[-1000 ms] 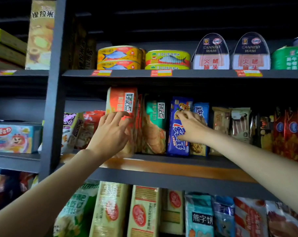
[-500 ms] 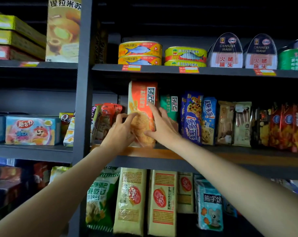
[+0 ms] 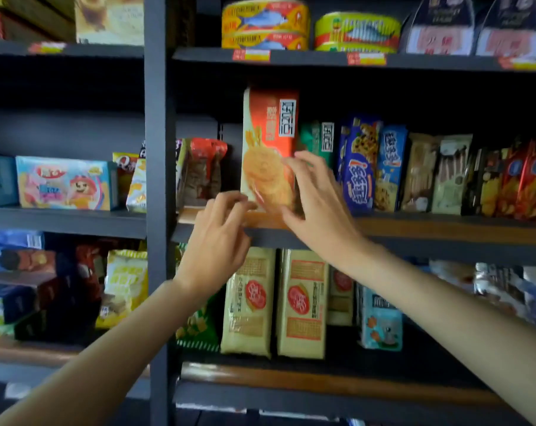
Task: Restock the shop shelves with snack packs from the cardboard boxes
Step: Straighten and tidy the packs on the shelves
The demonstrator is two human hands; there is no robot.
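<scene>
I have both hands at the orange cracker pack (image 3: 268, 142), which stands with its long axis upright on the middle shelf (image 3: 414, 226), between the red snack bag (image 3: 206, 167) on its left and the green pack (image 3: 320, 139) on its right. My right hand (image 3: 314, 198) lies with spread, fairly straight fingers against the pack's lower right face, touching it, while my left hand (image 3: 220, 238) sits just below and left of its bottom corner, fingers loosely curled and gripping nothing I can make out. With 2 hands flanking the base, I judge the right is nearer and better placed to press the pack back and square it.
</scene>
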